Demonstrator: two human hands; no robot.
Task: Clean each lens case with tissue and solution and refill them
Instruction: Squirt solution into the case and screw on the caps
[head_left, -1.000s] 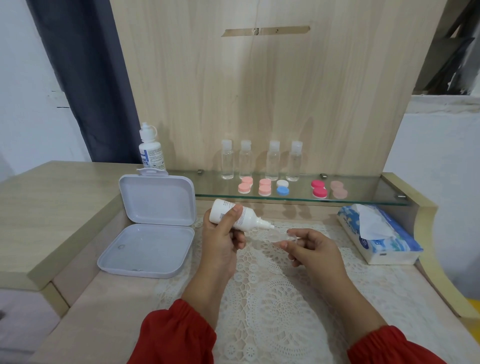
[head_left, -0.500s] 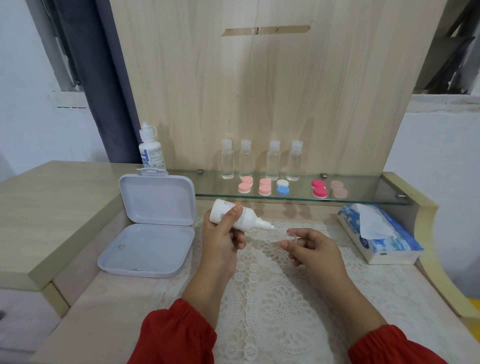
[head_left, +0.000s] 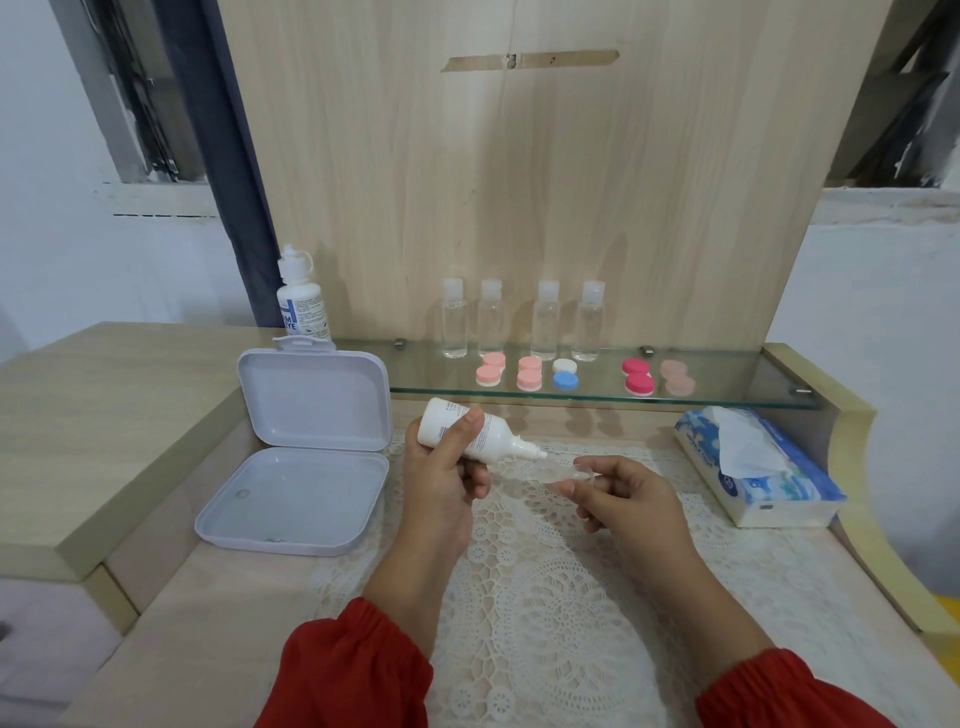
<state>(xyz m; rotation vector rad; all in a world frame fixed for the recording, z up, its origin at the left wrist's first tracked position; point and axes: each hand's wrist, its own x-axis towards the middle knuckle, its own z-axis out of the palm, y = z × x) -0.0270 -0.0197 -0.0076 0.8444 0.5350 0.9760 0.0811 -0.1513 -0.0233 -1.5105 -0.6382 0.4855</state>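
My left hand (head_left: 447, 467) grips a small white solution bottle (head_left: 478, 431), tilted with its nozzle pointing right and slightly down. The nozzle tip sits just above a clear lens case (head_left: 563, 475) that my right hand (head_left: 618, 493) pinches between thumb and fingers over the lace mat (head_left: 545, 597). Several closed lens cases stand on the glass shelf (head_left: 727, 400): pink ones (head_left: 489, 370), a white and blue one (head_left: 565, 374), a magenta one (head_left: 638, 376) and a pale peach one (head_left: 676, 378). A tissue box (head_left: 753, 467) lies at the right.
An open white plastic box (head_left: 301, 467) lies at the left of the mat. A larger solution bottle (head_left: 301, 301) stands behind it. Several clear small bottles (head_left: 519, 327) line the back of the shelf against the wooden panel. A raised wooden ledge borders the left side.
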